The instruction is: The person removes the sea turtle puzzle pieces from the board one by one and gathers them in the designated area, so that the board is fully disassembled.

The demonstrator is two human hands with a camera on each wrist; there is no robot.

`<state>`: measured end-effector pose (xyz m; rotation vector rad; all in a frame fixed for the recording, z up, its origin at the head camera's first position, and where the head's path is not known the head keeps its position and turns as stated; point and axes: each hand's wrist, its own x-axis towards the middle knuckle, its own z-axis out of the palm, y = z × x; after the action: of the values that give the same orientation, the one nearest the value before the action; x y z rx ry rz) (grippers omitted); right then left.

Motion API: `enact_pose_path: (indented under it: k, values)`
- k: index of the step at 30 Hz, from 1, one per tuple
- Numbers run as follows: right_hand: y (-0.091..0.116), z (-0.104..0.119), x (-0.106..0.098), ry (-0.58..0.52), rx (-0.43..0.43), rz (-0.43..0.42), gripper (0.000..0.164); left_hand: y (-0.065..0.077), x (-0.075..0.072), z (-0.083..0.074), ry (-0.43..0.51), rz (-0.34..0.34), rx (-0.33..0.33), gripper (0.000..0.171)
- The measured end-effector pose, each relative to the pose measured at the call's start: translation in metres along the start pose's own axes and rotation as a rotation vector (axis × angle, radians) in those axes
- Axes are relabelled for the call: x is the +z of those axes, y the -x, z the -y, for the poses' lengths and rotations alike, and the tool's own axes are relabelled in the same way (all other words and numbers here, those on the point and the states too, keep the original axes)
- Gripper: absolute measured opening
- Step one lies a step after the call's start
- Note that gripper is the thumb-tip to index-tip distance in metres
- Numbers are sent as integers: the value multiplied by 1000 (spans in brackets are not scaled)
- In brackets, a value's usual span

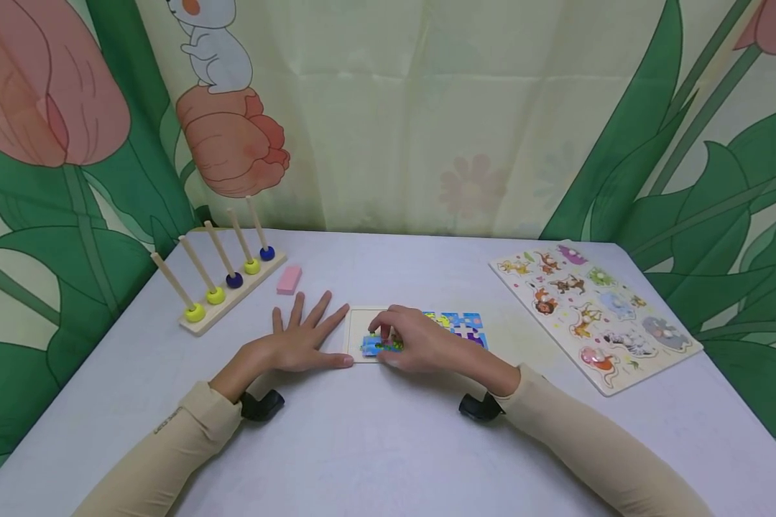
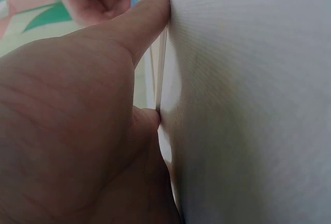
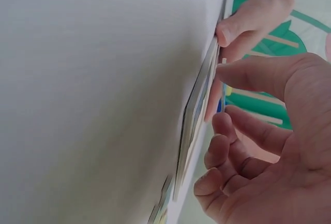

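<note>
A shallow puzzle tray (image 1: 357, 316) with a pale rim lies flat on the table. My left hand (image 1: 300, 342) has its fingers spread, the thumb at the tray's near left corner and the index fingertip by its left edge. Over the tray is my right hand (image 1: 420, 341), its thumb and fingertips pinching a thin puzzle piece (image 3: 224, 87) on edge. Blue and green joined puzzle pieces (image 1: 371, 347) show below these fingers. More colourful puzzle pieces (image 1: 470, 323) lie to the right, partly hidden by the right hand.
A wooden peg stand (image 1: 199, 327) with yellow and blue beads stands at the back left. Beside it lies a pink block (image 1: 289, 280). On the right is an animal picture board (image 1: 588, 316). A printed curtain (image 1: 388, 129) hangs behind the white table (image 1: 388, 445).
</note>
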<state>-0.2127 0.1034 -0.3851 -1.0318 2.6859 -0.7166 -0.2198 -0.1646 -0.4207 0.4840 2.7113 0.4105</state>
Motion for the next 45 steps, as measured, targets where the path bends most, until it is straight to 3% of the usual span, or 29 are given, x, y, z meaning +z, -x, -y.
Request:
enact_pose_path:
  k: [13, 22, 45]
  values:
    - [47, -26, -12, 29, 6, -61, 31, 0, 1, 0, -3, -5, -5, 106]
    - [76, -37, -17, 81, 68, -28, 30, 1, 1, -2, 7, 0, -5, 106]
    - [79, -42, -18, 95, 34, -6, 29, 1, -2, -2, 5, 9, -10, 107]
